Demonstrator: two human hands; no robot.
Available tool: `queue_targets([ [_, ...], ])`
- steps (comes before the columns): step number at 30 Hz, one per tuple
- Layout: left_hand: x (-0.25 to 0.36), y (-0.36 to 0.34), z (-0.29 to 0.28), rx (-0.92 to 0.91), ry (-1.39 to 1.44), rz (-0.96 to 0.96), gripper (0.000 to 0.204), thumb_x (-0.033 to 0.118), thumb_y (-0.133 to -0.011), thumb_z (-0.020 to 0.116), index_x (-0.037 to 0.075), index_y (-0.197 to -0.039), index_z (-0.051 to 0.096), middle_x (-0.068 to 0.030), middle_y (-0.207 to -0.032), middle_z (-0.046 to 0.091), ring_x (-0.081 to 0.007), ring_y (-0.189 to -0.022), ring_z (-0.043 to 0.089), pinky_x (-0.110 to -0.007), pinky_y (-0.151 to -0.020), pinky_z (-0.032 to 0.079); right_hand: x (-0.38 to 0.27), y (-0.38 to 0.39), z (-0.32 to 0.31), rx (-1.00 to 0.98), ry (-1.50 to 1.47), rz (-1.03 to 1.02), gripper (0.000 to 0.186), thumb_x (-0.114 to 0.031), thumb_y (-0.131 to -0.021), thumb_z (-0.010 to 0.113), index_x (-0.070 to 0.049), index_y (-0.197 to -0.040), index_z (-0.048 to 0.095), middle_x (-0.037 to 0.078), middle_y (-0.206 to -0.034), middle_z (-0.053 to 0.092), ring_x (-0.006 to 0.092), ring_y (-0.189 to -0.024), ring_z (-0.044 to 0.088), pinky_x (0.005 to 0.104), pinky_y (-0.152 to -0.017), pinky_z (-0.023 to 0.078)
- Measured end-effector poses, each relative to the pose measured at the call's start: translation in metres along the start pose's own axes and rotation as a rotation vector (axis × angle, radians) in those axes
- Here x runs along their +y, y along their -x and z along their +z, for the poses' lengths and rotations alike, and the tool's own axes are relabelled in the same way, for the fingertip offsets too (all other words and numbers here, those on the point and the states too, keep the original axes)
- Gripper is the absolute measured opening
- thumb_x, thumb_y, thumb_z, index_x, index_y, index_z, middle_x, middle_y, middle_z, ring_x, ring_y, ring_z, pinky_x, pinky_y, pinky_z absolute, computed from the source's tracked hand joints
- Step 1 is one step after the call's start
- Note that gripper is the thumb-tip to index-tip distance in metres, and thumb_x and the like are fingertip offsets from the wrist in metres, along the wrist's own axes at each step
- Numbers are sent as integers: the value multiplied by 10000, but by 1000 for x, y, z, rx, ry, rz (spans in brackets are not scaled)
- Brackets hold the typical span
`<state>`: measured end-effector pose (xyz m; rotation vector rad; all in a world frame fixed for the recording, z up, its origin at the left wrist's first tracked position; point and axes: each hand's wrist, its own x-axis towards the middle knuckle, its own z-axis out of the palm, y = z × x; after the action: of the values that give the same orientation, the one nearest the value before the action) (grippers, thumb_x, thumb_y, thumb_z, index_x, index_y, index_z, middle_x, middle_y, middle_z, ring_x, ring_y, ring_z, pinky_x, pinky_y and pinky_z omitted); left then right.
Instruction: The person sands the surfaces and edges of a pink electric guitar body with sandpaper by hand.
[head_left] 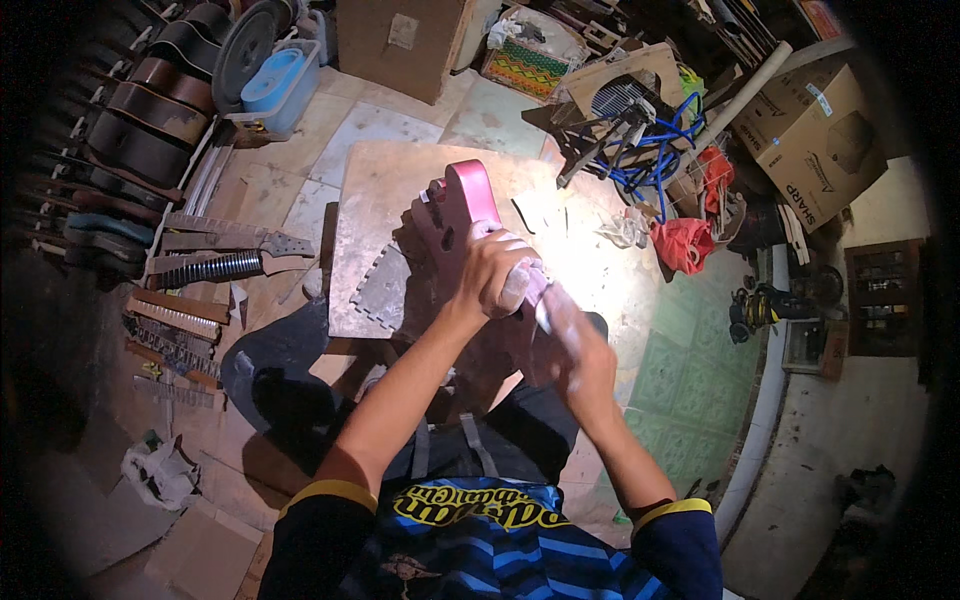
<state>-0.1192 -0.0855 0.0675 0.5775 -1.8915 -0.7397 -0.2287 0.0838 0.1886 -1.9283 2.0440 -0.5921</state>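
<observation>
Dusty hands at work on a pink guitar body

From where I stand, a seated person leans over a low, pale tabletop (365, 185), with a metallic pink guitar body (478, 195) set up on its edge between the forearms. It stands over the near part of the tabletop, its far end pointing away and its near end by the person's lap; I can't make out what bears its weight.

The left hand (492, 270) is wrapped around the upper edge of the body, fingers curled firmly over it and dusted white. The right hand (568, 345) is just beside it, nearer the person, smeared by motion blur against the same edge; whether its fingers clasp anything, I cannot tell.

On the tabletop, left of the body, lies a grey mat (380, 292) with a toothed border. Farther left, a black ridged tool (205, 268) lies among other long pieces on the floor. Past the tabletop's right side, blue tubing (640, 172) tangles above a red cloth (685, 246), with a large cardboard box (810, 145) beyond.
</observation>
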Motion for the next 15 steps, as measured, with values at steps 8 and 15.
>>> queue_targets([
  [8,2,-3,6,26,5,-17,454,446,-807,532,48,-789,748,-154,-812,731,-374,-800,686,-449,-747,507,22,-17,-4,-91,82,-20,670,5,-886,593,-214,-1519,554,164,-1444,626,379,-922,709,452,-826,587],
  [15,0,-6,16,56,11,-20,413,426,-846,488,110,-773,744,-108,-780,728,-338,-753,679,-478,-839,414,23,-24,-9,-200,37,152,676,-6,-867,592,-231,-1503,565,145,-1437,632,396,-936,717,465,-812,594],
])
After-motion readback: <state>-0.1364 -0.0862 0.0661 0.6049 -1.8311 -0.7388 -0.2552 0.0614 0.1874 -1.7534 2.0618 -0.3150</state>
